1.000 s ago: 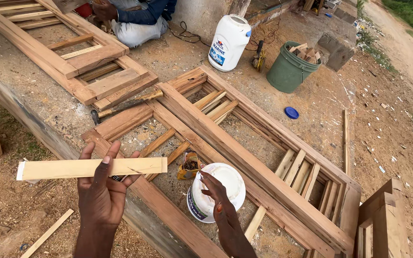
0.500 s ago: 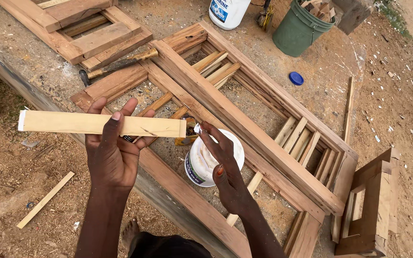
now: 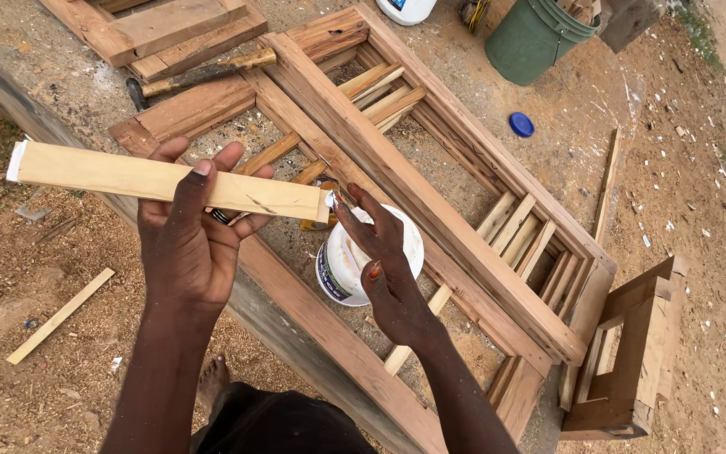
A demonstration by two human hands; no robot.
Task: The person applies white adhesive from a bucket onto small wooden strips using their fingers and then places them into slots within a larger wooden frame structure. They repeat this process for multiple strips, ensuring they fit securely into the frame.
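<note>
We are looking down on a long wooden louvre frame (image 3: 430,202) lying across a concrete ledge (image 3: 35,92), running from 11 o'clock down to 4 o'clock. Its slats are sitting loose in the openings, and its outer rail is ending near the 4 o'clock corner. Sandy, sawdust-strewn ground (image 3: 682,168) is spreading open from 1 to 5 o'clock, and again at 8 o'clock, giving free room on both sides.

At 12 to 1 o'clock a green bucket (image 3: 539,38) is standing, with a small blue lid (image 3: 522,124) lying just below it. A smaller wooden frame (image 3: 632,353) is resting at 4 o'clock. A hammer (image 3: 203,71) is lying at 11 o'clock.

Just below centre a white tub (image 3: 346,269) is sitting inside the frame, partly hidden by our right hand (image 3: 384,269). That hand is hovering over the tub with fingers spread and loosely curled, gripping nothing, its fingertips nearly meeting the end of a pale slat (image 3: 153,178).

Our left hand (image 3: 186,244) is holding that slat from beneath at 9 to 10 o'clock, thumb pressing over the top, fingers wrapping partway. A loose thin strip (image 3: 59,316) is lying at 8 o'clock.
</note>
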